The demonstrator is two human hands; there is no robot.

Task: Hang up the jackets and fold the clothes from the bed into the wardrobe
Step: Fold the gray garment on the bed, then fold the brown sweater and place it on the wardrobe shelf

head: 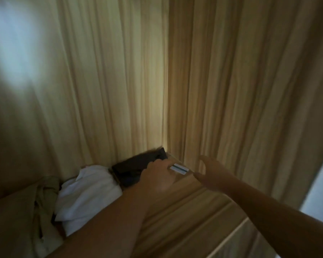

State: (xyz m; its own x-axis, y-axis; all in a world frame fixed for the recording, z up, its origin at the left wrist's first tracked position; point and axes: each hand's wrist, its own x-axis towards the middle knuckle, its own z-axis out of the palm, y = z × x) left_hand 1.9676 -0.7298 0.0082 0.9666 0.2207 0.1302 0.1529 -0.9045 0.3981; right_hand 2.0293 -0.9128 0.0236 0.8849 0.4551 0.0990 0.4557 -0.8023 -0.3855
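A dark folded garment lies flat in the back corner of the wooden wardrobe shelf. Just left of it, touching, sits a crumpled white garment, and farther left a rumpled olive-beige one. The picture is blurred.

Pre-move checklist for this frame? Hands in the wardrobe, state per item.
1. Left hand on the dark garment: ok, it rests on the garment's right end; grip itself cannot tell, blurred.
2. Right hand free: ok, fingers straight, holding nothing.
3. Dark garment seated in the corner of the shelf: ok, against the back panel.
4. White garment folded: not ok, looks bunched.
5. Olive garment folded: not ok, crumpled at left.
6. Small striped item clear of the hands: cannot tell, it lies between them.
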